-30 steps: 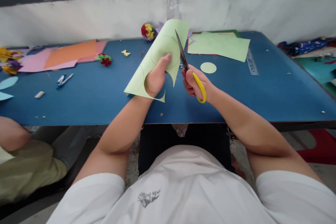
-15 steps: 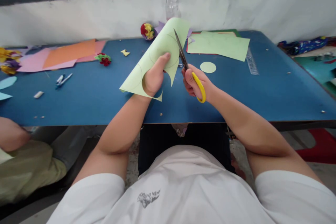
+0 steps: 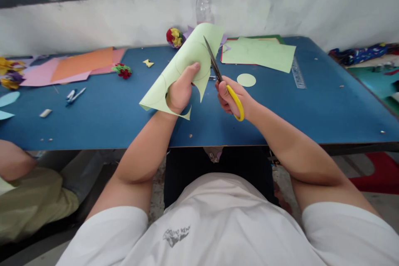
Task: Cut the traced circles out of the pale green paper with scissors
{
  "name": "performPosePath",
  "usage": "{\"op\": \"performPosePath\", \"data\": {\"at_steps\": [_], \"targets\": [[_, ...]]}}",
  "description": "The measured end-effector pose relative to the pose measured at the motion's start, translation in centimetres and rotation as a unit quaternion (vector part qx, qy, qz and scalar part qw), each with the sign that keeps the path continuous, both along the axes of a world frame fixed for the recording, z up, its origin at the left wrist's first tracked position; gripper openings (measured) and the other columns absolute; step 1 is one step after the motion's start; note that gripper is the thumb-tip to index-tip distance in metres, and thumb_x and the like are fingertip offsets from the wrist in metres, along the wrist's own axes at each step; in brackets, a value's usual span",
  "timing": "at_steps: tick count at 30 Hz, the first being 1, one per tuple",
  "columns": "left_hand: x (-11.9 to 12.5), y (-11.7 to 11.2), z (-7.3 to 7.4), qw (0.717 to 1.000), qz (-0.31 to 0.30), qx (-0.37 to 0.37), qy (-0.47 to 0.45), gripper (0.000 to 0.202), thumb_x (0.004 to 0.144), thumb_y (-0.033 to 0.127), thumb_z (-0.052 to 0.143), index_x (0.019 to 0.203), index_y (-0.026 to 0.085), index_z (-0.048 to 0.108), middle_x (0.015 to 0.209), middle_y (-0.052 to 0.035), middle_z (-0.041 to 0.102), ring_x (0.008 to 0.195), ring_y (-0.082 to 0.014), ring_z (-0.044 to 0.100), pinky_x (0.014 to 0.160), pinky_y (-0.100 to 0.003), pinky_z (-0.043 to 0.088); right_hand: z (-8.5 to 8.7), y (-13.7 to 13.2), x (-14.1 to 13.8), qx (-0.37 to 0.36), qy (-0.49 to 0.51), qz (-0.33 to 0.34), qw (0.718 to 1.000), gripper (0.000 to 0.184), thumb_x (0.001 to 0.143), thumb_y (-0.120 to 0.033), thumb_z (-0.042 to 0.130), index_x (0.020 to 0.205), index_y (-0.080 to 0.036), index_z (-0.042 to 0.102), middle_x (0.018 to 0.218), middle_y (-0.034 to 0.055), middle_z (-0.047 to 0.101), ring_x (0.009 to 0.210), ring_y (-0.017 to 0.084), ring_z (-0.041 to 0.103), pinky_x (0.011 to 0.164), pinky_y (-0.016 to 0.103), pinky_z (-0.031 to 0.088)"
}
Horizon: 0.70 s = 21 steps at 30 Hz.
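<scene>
My left hand (image 3: 182,89) grips a light green sheet of paper (image 3: 174,70), its thumb on top and the other fingers hidden behind. The sheet is curled, has circles drawn on it, and a round piece is cut out near my wrist. In my right hand (image 3: 230,95) is a pair of scissors (image 3: 235,102) with yellow handles and dark blades. Their blades point up and away, lying over the sheet's right edge beside a drawn circle. A cut green paper circle (image 3: 246,80) lies on the table just beyond my right hand.
On the blue table (image 3: 124,129), green sheets (image 3: 264,52) and a clear ruler (image 3: 298,74) lie at right. Behind my hands stands a plastic bottle (image 3: 203,6) near a paper flower ball (image 3: 174,37). Orange and pink sheets (image 3: 84,64), pens (image 3: 75,97) and an eraser (image 3: 45,113) are at left.
The green sheet and my left hand have shifted slightly left. The scissors have tilted a little to the left, while my right hand has barely moved.
</scene>
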State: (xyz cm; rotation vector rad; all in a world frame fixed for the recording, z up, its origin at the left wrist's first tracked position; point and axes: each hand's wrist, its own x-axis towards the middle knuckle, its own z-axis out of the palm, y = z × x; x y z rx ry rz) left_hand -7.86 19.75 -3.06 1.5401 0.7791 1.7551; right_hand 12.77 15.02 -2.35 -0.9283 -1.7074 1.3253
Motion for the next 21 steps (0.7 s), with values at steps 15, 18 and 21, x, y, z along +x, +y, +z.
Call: {"op": "performPosePath", "data": {"at_steps": [15,18,21], "targets": [[0.1,-0.5,0.6,1.000,0.009,-0.013,-0.002,0.021,0.094,0.038,0.084,0.092,0.018,0.085,0.110,-0.0075,0.089,0.127,-0.0291,0.083,0.134,-0.046,0.057,0.4,-0.1,0.2,-0.001,-0.002,-0.008,1.000,0.091,0.075,-0.116,0.060,0.092,-0.028,0.043,0.062,-0.0082,0.035,0.047,0.012,0.038,0.042,0.030,0.031],[0.1,-1.0,1.0,0.999,0.010,-0.030,-0.006,0.018,0.094,0.033,0.084,0.096,0.016,0.088,0.110,-0.0077,0.090,0.124,-0.0292,0.084,0.138,-0.046,0.052,0.5,-0.2,0.2,0.002,-0.007,-0.009,1.000,0.091,0.076,-0.116,0.059,0.092,-0.028,0.043,0.061,-0.0087,0.035,0.047,0.011,0.037,0.042,0.030,0.032],[0.1,-1.1,1.0,0.999,0.012,-0.039,-0.024,0.019,0.094,0.030,0.085,0.104,0.014,0.091,0.114,-0.0074,0.090,0.120,-0.0276,0.085,0.136,-0.044,0.053,0.5,-0.2,0.2,0.007,-0.006,-0.011,1.000,0.090,0.077,-0.115,0.059,0.091,-0.028,0.044,0.061,-0.0085,0.036,0.047,0.011,0.038,0.043,0.030,0.033]]}}
